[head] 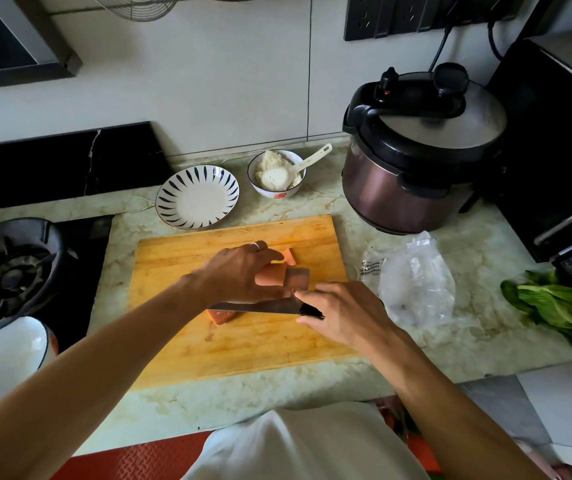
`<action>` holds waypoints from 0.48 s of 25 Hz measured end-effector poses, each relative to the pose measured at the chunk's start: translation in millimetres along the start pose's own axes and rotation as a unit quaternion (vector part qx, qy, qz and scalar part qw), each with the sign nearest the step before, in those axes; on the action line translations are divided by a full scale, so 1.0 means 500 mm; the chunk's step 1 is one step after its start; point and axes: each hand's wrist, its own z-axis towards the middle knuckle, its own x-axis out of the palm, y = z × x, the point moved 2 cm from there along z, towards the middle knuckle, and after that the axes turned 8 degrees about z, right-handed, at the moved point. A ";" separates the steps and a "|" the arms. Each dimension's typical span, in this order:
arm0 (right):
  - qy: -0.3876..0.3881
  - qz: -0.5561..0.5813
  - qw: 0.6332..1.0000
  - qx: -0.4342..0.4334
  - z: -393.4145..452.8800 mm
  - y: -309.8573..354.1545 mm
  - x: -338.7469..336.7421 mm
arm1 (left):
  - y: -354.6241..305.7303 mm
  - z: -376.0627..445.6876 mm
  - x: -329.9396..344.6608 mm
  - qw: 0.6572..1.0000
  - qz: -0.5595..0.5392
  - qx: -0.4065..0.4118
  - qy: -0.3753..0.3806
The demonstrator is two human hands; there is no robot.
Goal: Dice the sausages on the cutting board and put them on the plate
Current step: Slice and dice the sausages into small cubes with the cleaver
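Observation:
A wooden cutting board (250, 341) lies in the middle of the counter. Pink sausage pieces (270, 274) lie on it, one (221, 316) under the blade and another (291, 257) past my fingers. My left hand (239, 271) holds the sausage down, fingers curled over it. My right hand (340, 313) grips the black handle of a knife (260, 306); its blade lies across the board, pointing left. The white plate with blue streaks (197, 197) sits beyond the board's far left corner, with nothing on it.
A bowl of rice with a spoon (276, 174) stands beside the plate. A pressure cooker (416, 157) stands at the back right. A plastic bag (412, 278) and green leaves (561, 306) lie to the right. At the left are a gas burner (11, 271) and a white bowl (4, 358).

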 end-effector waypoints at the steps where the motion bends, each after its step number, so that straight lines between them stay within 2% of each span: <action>1: -0.012 -0.017 1.000 -0.011 0.002 0.002 0.002 | -0.006 0.005 0.002 1.000 -0.019 -0.005 0.017; 3: -0.009 -0.038 0.999 -0.019 0.004 0.003 0.008 | -0.006 0.008 0.012 0.996 -0.081 -0.001 0.036; 7: -0.011 -0.050 0.998 -0.042 0.003 0.001 0.017 | 0.003 0.002 0.027 0.988 -0.150 0.020 0.010; 12: -0.004 -0.031 0.999 -0.039 0.000 0.005 0.016 | 0.014 0.016 0.026 0.973 -0.213 -0.084 -0.042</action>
